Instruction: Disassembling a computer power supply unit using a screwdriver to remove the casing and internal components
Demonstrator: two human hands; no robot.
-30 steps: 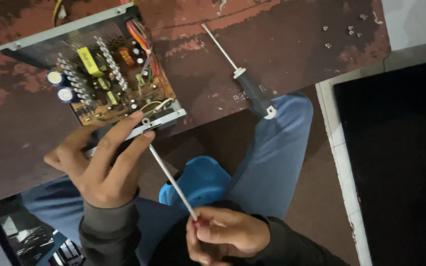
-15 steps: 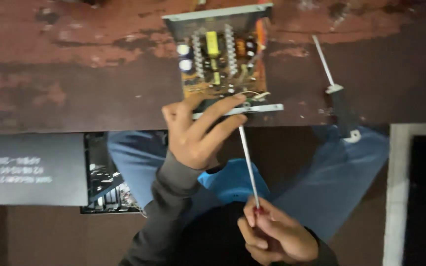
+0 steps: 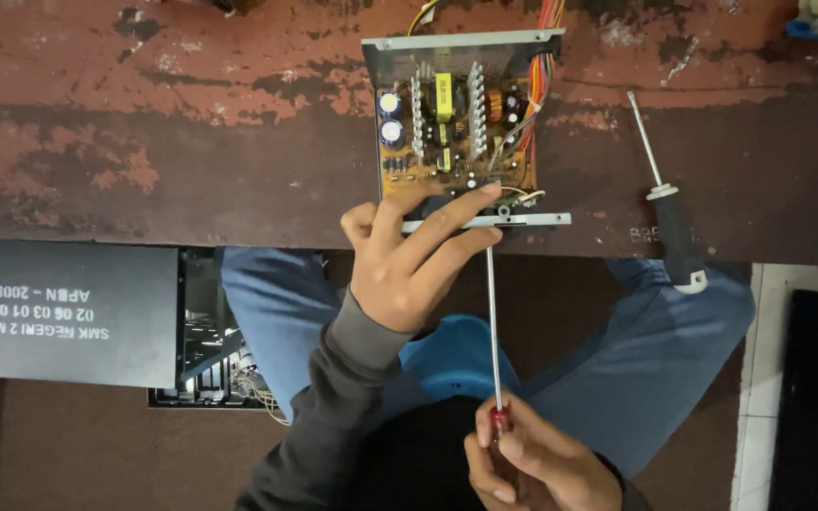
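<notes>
Opened power supply at the table's near edge, my screwdriver set against its front rail.

My left hand [image 3: 407,265] spreads over the power supply [image 3: 461,123], an open metal tray holding a brown board with a yellow transformer, silver heatsinks and coloured wires. My right hand [image 3: 532,464] grips the long screwdriver [image 3: 492,331]. A second screwdriver [image 3: 666,203] lies beside it on the worn table [image 3: 144,142].

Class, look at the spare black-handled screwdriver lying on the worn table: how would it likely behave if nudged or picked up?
The spare screwdriver has a round handle and thin shaft, so it would probably roll if nudged. Its handle end lies near the table edge, so it might drop off. It looks rigid, likely handle-heavy.
</notes>
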